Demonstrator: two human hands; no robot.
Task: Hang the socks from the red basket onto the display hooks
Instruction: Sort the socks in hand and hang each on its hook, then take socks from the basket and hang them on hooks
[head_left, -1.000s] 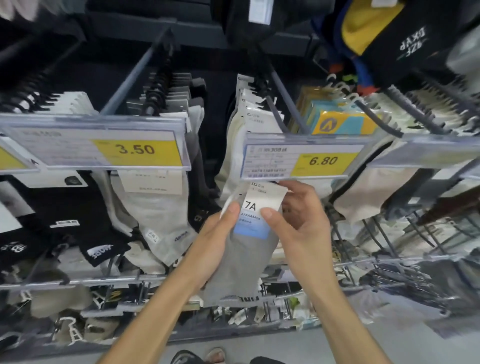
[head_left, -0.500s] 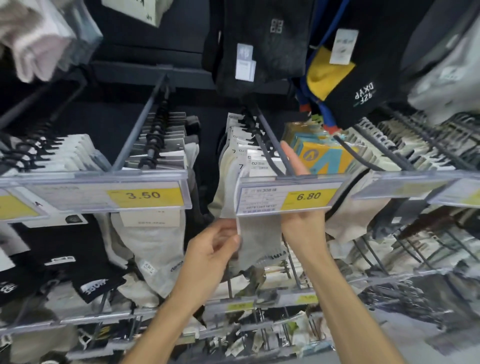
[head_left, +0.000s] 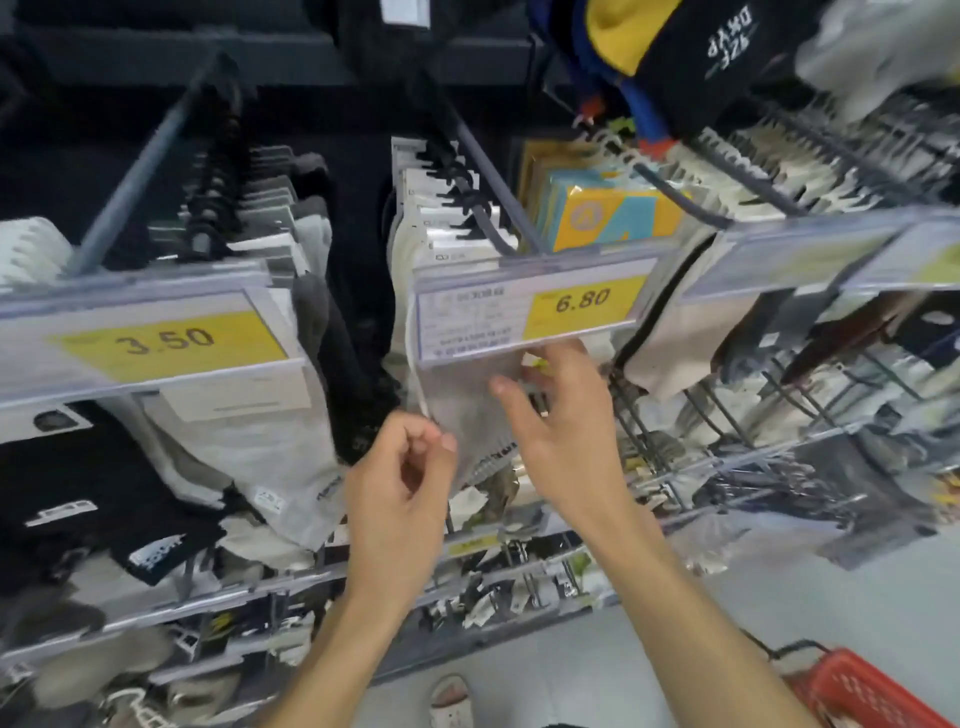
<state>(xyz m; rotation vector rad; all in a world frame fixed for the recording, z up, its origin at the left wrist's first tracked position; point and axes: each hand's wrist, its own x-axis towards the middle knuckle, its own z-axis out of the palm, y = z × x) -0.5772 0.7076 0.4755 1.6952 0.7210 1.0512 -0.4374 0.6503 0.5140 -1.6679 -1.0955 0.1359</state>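
Observation:
A grey sock (head_left: 467, 410) hangs on the display hook (head_left: 488, 218) behind the 6.80 price tag (head_left: 535, 306), in front of a row of white-carded socks. My left hand (head_left: 400, 488) is just left of the sock's lower edge, its fingers loosely curled and its thumb tip at the fabric. My right hand (head_left: 561, 421) is in front of the sock's right side with its fingers spread, holding nothing. The red basket (head_left: 862, 691) sits on the floor at the bottom right, and what it holds is out of view.
The 3.50 price tag (head_left: 161, 343) fronts a hook of grey and black socks on the left. Yellow-blue packs (head_left: 608, 218) hang to the right, with more wire hooks and socks beyond. A lower rail of hooks (head_left: 519, 561) runs under my hands.
My right hand has come down from above the 6.80 tag and opened. My left hand has slid down off the sock, which now hangs from the hook.

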